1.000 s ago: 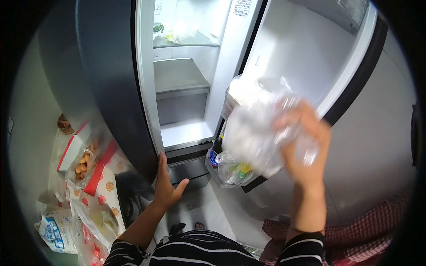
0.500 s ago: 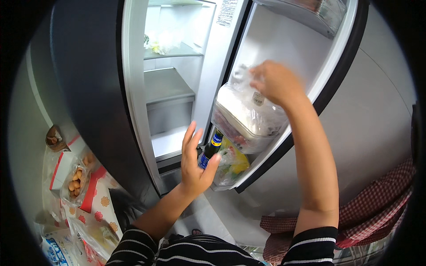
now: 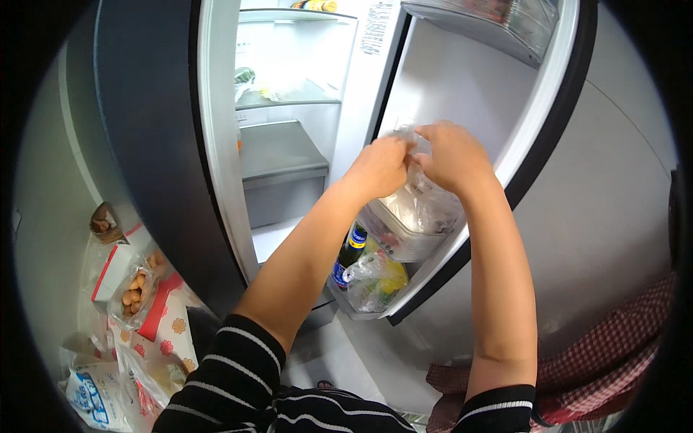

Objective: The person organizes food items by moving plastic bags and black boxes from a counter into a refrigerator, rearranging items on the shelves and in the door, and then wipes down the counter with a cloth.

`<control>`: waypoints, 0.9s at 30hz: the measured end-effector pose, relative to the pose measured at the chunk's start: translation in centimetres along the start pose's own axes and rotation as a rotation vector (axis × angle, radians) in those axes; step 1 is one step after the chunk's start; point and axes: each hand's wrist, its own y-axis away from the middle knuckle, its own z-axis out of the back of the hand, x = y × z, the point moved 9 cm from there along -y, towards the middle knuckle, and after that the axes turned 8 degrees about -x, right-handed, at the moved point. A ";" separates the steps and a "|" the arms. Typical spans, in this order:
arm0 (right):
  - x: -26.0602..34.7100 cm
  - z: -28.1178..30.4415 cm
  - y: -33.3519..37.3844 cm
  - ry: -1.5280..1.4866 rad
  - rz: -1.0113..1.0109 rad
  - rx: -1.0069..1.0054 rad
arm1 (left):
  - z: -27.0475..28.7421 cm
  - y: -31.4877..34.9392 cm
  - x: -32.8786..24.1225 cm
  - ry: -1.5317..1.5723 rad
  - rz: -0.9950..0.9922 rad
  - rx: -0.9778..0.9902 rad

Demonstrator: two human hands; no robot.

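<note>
Bag of crinkled clear plastic, top pinched by left grip and right grip, sits in that see-through door bin!

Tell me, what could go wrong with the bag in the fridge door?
The clear bag might tear, because its plastic looks thin and the left hand and right hand are both at its top.

It could also tip out if tugged, since its top sticks up above the middle door bin.

And the dark bottle in the bin below could topple or clink if the open door got bumped.
</note>
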 end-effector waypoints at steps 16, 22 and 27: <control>-6.3 2.4 23.5 -0.498 -0.532 -0.988 | 11.9 24.5 -7.1 -0.409 -0.390 -0.568; -0.3 -0.3 23.5 -0.675 -0.565 -1.001 | 10.2 33.5 -2.7 -0.544 0.057 -0.386; 8.0 -2.9 23.2 -0.906 0.170 -1.038 | 6.9 46.6 -1.6 -0.494 0.487 -0.256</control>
